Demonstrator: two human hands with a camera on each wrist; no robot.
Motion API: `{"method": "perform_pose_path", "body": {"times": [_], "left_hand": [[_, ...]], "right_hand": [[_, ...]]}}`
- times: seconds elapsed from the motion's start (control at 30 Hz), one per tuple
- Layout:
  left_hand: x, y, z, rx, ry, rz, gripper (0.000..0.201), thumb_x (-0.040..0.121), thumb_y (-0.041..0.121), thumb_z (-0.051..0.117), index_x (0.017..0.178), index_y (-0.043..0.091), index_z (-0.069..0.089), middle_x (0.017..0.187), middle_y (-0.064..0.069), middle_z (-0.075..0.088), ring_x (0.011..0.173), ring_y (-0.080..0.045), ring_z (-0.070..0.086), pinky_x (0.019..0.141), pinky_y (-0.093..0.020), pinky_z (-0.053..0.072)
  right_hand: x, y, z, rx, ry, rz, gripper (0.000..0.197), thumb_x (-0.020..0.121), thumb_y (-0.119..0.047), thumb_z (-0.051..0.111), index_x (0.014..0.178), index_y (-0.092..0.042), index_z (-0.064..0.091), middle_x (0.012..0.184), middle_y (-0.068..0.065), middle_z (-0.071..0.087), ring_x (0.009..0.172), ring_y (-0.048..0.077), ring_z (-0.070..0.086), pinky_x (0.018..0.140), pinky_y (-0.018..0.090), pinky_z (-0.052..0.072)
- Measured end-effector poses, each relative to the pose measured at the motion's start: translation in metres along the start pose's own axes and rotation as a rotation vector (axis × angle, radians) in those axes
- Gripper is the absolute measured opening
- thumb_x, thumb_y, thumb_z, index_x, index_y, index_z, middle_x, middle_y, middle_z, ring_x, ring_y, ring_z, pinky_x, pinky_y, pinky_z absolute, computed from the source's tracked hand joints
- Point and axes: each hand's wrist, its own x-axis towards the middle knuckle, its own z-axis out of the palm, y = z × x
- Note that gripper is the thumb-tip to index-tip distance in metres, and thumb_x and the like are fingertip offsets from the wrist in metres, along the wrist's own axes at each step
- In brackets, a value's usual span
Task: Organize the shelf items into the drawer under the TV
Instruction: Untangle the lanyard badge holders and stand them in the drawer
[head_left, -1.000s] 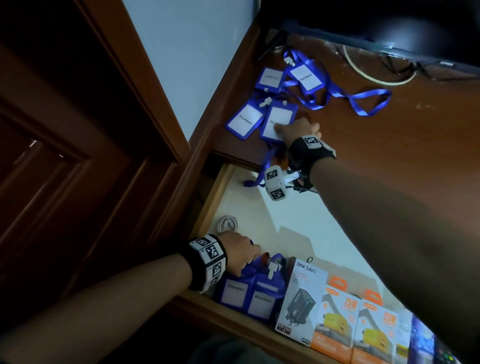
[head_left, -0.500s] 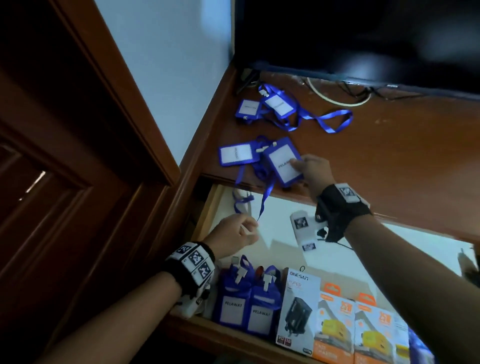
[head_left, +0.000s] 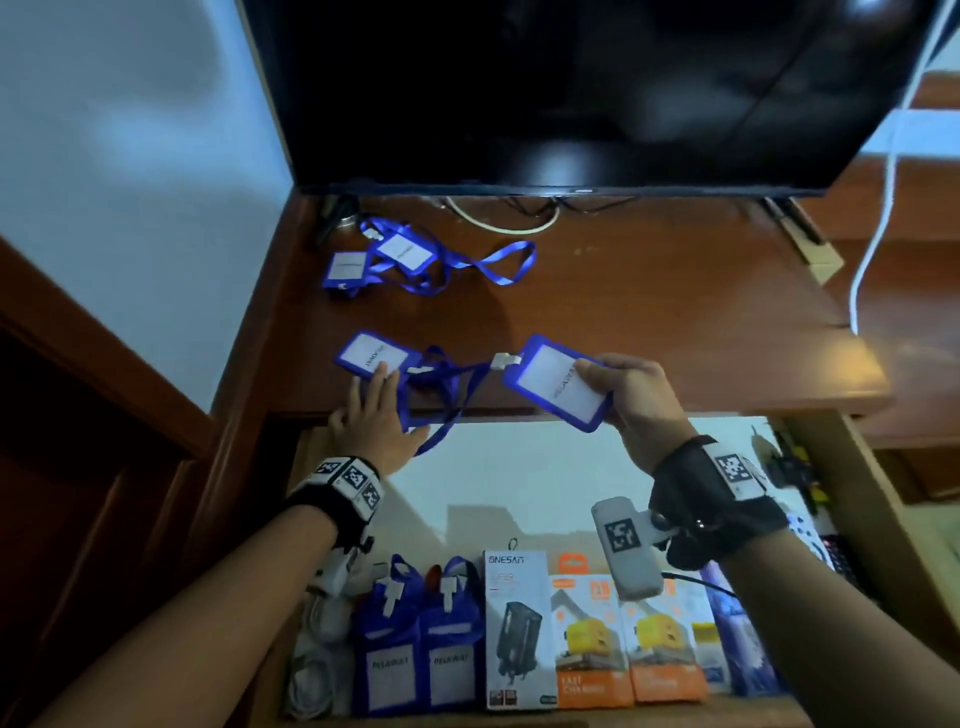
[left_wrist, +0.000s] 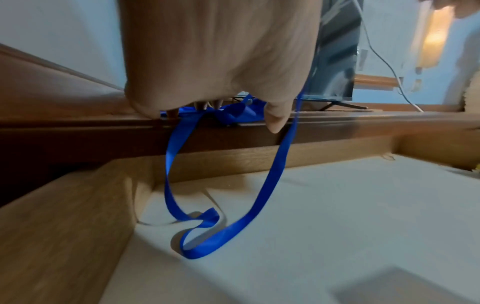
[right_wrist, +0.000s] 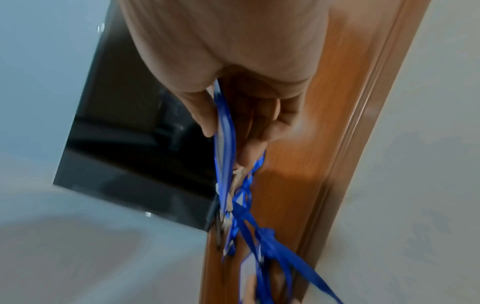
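Badges: two already in drawer (head_left: 519, 467); right hand (head_left: 631, 395) grips one (head_left: 558, 382), left hand's (head_left: 371, 415) flat fingers (head_left: 382, 379) touch another (head_left: 371, 356); two (head_left: 382, 260) remain far on shelf (head_left: 649, 312)

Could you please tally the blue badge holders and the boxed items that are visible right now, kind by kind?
Blue badge holders on the shelf: 3
Badge holder gripped in the right hand: 1
Badge holders in the drawer: 2
Black-charger box: 1
Orange boxes: 2
Total: 9
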Motion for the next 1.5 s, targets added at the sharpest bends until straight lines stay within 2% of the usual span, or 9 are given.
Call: {"method": "perform_pose_path", "body": {"times": [0.33,0.53,0.7,0.8,1.03,1.1,1.2,1.27,1.5], "left_hand": [[0.044,0.0,-0.031,-0.047,-0.18,-0.11,0.126,0.063,0.061,0.078,0.153,0.024,-0.002,0.16,0.009,-0.014,0.147,-0.028,-0.007,0.115,-0.056,0.013],[0.041,0.01,-0.047,-0.34,-0.227,-0.15,0.146,0.022,0.079,0.069,0.151,0.034,0.018,0.16,-0.003,-0.015,0.147,-0.033,-0.007,0.119,-0.048,0.009],[0.022,0.035,-0.043,-0.321,-0.074,-0.05,0.112,0.048,0.065,0.082,0.145,0.03,0.036,0.159,-0.009,0.013,0.144,-0.033,0.014,0.116,-0.048,0.02],[-0.004,0.07,-0.037,-0.501,-0.012,0.128,0.109,0.039,0.067,0.071,0.135,0.019,0.05,0.146,-0.01,0.04,0.136,-0.025,0.035,0.112,-0.04,0.03],[-0.096,0.182,-0.039,-0.796,-0.382,0.61,0.098,0.061,0.017,0.085,0.143,0.022,0.032,0.141,0.008,0.045,0.124,0.005,0.041,0.093,-0.006,0.032],[-0.121,0.205,-0.038,-0.834,-0.542,0.608,0.082,0.065,0.013,0.083,0.136,0.019,0.041,0.127,0.012,0.058,0.117,0.001,0.052,0.094,-0.017,0.039],[-0.145,0.218,-0.032,-0.858,-0.644,0.561,0.016,0.079,-0.002,0.072,0.086,0.009,0.062,0.079,0.001,0.066,0.075,-0.008,0.059,0.076,-0.021,0.045],[-0.152,0.213,-0.023,-0.894,-0.582,0.494,0.024,0.081,0.0,0.07,0.072,0.021,0.071,0.081,-0.012,0.063,0.075,-0.018,0.057,0.075,-0.03,0.046],[-0.166,0.187,0.0,-1.147,-0.229,0.149,0.049,0.076,0.012,0.076,0.119,0.027,0.057,0.114,0.008,0.057,0.104,-0.006,0.051,0.086,-0.02,0.044]], "right_hand": [[-0.01,-0.042,-0.097,0.486,0.4,-0.192,0.015,0.096,-0.018,0.049,0.081,-0.018,0.055,0.081,0.009,0.06,0.058,0.026,0.057,0.054,0.025,0.044],[-0.028,-0.029,-0.108,0.708,0.404,-0.262,0.015,0.1,-0.019,0.042,0.088,-0.019,0.052,0.089,0.013,0.063,0.058,0.027,0.061,0.052,0.026,0.045],[-0.053,-0.003,-0.111,0.623,0.365,-0.169,0.014,0.098,-0.018,0.044,0.089,-0.017,0.055,0.086,0.011,0.062,0.062,0.026,0.059,0.058,0.028,0.045],[-0.075,0.012,-0.115,0.58,0.285,-0.102,0.01,0.095,-0.014,0.045,0.093,-0.01,0.054,0.086,0.013,0.061,0.061,0.027,0.059,0.053,0.027,0.045],[-0.108,0.031,-0.127,0.537,0.028,-0.123,0.009,0.088,-0.014,0.053,0.089,-0.005,0.052,0.076,0.012,0.055,0.065,0.024,0.053,0.055,0.031,0.045],[-0.112,0.034,-0.131,0.536,-0.029,-0.112,0.011,0.082,-0.015,0.057,0.08,-0.005,0.054,0.076,0.012,0.055,0.069,0.024,0.05,0.062,0.033,0.038],[-0.117,0.04,-0.143,0.531,-0.032,-0.117,0.01,0.082,-0.014,0.058,0.08,-0.004,0.056,0.072,0.01,0.058,0.066,0.022,0.049,0.059,0.03,0.035],[-0.119,0.047,-0.151,0.495,0.012,-0.104,0.01,0.086,-0.01,0.057,0.078,-0.004,0.056,0.066,0.008,0.058,0.06,0.021,0.047,0.053,0.029,0.03],[-0.128,0.086,-0.151,0.425,0.111,0.061,0.021,0.09,-0.006,0.055,0.07,-0.009,0.055,0.064,0.004,0.06,0.057,0.017,0.053,0.046,0.021,0.038]]}}
